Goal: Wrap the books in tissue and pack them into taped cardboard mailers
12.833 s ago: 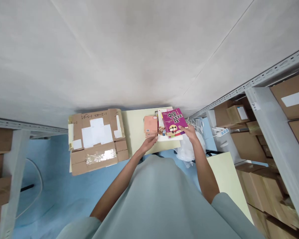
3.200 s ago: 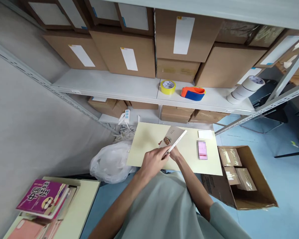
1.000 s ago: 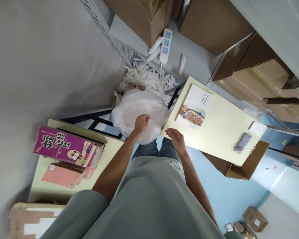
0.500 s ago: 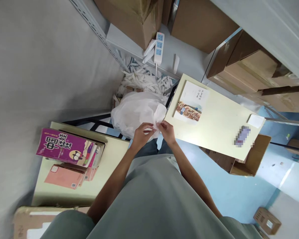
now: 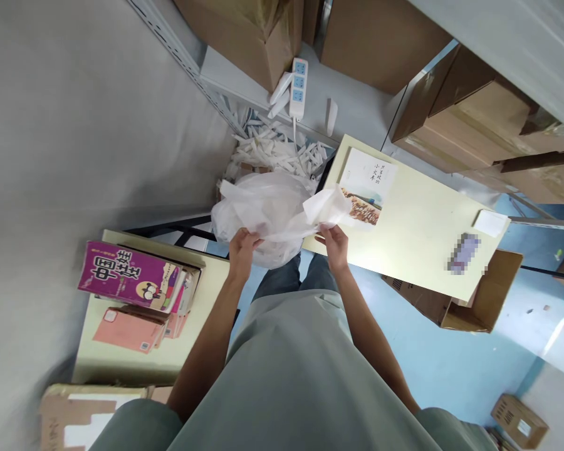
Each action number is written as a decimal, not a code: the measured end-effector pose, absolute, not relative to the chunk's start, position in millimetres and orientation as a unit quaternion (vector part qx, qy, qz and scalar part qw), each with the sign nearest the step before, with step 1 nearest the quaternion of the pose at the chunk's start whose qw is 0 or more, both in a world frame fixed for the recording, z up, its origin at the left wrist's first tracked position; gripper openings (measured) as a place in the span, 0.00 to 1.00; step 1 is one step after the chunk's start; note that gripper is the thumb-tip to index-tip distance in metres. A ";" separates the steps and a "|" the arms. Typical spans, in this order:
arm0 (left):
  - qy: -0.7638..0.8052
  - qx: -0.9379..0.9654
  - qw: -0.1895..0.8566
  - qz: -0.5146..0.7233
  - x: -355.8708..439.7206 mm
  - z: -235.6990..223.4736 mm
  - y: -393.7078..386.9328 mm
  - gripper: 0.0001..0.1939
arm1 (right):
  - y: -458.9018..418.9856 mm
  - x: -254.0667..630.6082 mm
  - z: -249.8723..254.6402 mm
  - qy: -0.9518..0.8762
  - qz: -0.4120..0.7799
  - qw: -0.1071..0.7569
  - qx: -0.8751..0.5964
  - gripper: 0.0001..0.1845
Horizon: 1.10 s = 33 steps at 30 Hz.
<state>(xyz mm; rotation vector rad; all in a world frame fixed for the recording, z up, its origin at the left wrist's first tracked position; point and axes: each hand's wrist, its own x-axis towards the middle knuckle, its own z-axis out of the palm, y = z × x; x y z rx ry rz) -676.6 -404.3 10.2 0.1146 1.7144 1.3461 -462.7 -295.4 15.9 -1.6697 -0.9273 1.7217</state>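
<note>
A translucent white plastic bag (image 5: 275, 207) spreads out in front of my body, between the two pale yellow tables. My left hand (image 5: 243, 250) pinches its near left edge. On the other side, my right hand (image 5: 333, 244) grips the edge at the right, beside the right table (image 5: 418, 232). The stretch of film between my hands is pulled sideways, and a loose flap lies partly over a white picture book (image 5: 369, 172) on that table. My fingertips are partly covered by the film.
The left table (image 5: 202, 313) bears a purple book (image 5: 126, 275) and pink booklets (image 5: 126, 329). Beyond the bag lies a heap of white strips (image 5: 272, 147). A power strip (image 5: 299, 89) and cardboard boxes (image 5: 380, 44) sit on the shelf. An open carton (image 5: 493, 300) is under the right table.
My hands have moved apart, left hand leftward and right hand rightward. The bag's edge, bunched between them before, is now stretched wide, with a flap over the picture book.
</note>
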 end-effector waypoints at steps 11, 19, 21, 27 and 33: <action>0.724 0.082 0.378 0.571 -668.4 33.3 -413.3 0.17 | -299.4 -447.9 41.3 -0.257 0.614 0.374 -0.646 0.17; 0.742 0.265 0.338 0.515 -647.3 61.7 -423.4 0.26 | -286.6 -405.7 79.6 -0.109 0.674 0.452 -0.575 0.08; 0.745 0.298 0.350 0.484 -640.6 59.2 -420.5 0.26 | -281.2 -390.4 86.2 -0.102 0.660 0.466 -0.581 0.05; 0.702 0.351 0.425 0.452 -600.8 63.9 -380.8 0.23 | -278.9 -332.8 97.0 -0.104 0.599 0.527 -0.593 0.05; 0.673 0.221 0.560 0.429 -523.8 60.3 -322.2 0.25 | -284.4 -259.4 81.6 -0.131 0.518 0.549 -0.642 0.12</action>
